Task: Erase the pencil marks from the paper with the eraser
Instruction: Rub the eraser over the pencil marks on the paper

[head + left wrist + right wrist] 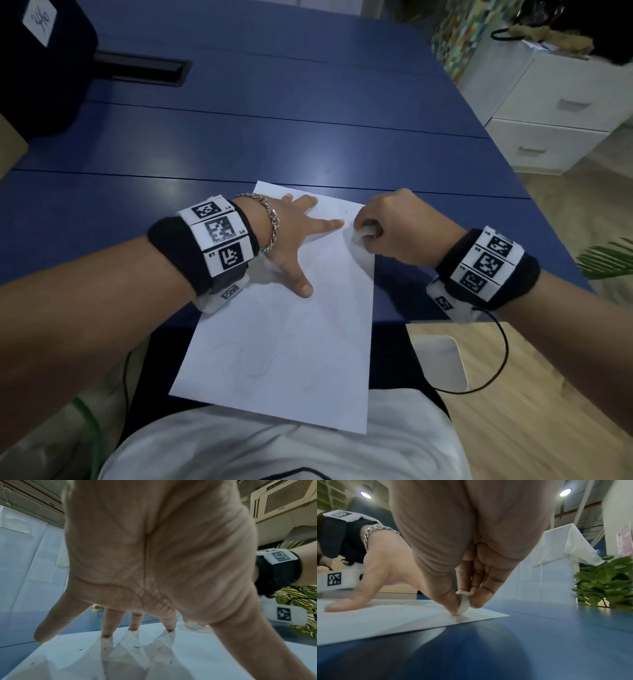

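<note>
Paper [284,342] lies on the blue table [239,144], its near end overhanging the edge unsupported. Further up, the left hand [291,240] presses it flat, fingers spread. Beyond, the right hand [394,226] pinches the eraser [463,603] by the far right corner; hard rubbing there could crumple or tear it.

White eraser [463,605] on paper's [281,342] far-right corner
</note>
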### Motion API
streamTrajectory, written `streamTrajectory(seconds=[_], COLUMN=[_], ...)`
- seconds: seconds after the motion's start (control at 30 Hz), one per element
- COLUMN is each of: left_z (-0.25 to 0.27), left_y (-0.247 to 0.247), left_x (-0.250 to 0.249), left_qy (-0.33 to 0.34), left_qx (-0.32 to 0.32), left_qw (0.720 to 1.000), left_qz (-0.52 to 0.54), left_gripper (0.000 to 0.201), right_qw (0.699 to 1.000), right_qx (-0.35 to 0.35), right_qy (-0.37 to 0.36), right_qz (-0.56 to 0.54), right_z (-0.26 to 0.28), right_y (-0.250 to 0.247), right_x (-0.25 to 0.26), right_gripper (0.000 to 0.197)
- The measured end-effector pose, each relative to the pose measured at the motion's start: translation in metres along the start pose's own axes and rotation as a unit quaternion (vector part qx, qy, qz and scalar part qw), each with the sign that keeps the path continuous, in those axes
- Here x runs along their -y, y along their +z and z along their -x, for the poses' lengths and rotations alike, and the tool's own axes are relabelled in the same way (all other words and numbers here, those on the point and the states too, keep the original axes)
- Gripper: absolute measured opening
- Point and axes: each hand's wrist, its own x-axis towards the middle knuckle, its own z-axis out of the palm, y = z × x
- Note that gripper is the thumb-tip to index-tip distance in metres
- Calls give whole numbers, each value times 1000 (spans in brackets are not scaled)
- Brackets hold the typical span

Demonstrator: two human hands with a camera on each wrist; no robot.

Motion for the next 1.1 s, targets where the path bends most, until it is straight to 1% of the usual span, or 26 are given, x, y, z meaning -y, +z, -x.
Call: streamTrajectory(seconds=[0.1, 0.17, 0.27, 0.37, 0.47, 0.57, 0.6, 0.67, 0.73, 0.8, 0.87, 0.9, 1.03, 1.1], left_z=[0, 0, -2, -6, -7, -7, -7, -8, -9, -11, -10, -10, -8, -9], left_y=[-3, -6, -4, 6, 10, 9, 10, 11, 12, 12, 12, 12, 10, 9], left_x=[-1, -2, -6, -10, -7, -6, -5, -5, -5, -4, -4, -4, -6, -7], left_qy=[-8, -12, -10, 4, 1, -4, -6, -7, -9, -12, -18, -20, -26, -24], left_qx=[11, 6, -32, -67, -64, -63, -64, -61, -63, -72, -73, -71, -63, -62], left_qw=[1000, 1000, 999, 997, 997, 998, 998, 998, 998, 997, 997, 997, 997, 998], left_qz=[-6, -14, -1, 27, 37, 28, 28, 26, 23, 25, 29, 29, 22, 18], left_gripper=[141, 139, 129, 129, 134, 134, 134, 135, 135, 135, 135, 135, 135, 135], right_qw=[1000, 1000, 1000, 1000, 999, 999, 999, 998, 996, 998, 999, 999, 996, 998], right_qx=[-6, -9, 1, 21, 33, 7, 10, 45, 72, 58, 32, 30, 74, 55], right_qy=[13, 13, 11, 7, 19, 27, 13, -25, -43, -30, -13, -12, -43, -12], right_qz=[-5, -18, -21, -17, -38, -41, -36, -20, -10, -8, -14, -14, -7, -6], right_z=[2, 3, 2, 1, -8, -11, -10, -5, -5, -12, -16, -15, -5, -8], right_y=[2, 1, 0, -2, -6, -4, -3, -2, -7, -11, -11, -10, -8, -9], right_x=[-2, 1, 1, 1, 1, 4, 8, 16, 17, 10, 7, 8, 20, 12], right_gripper=[10, 11, 13, 15, 16, 16, 16, 17, 19, 21, 20, 19, 14, 14])
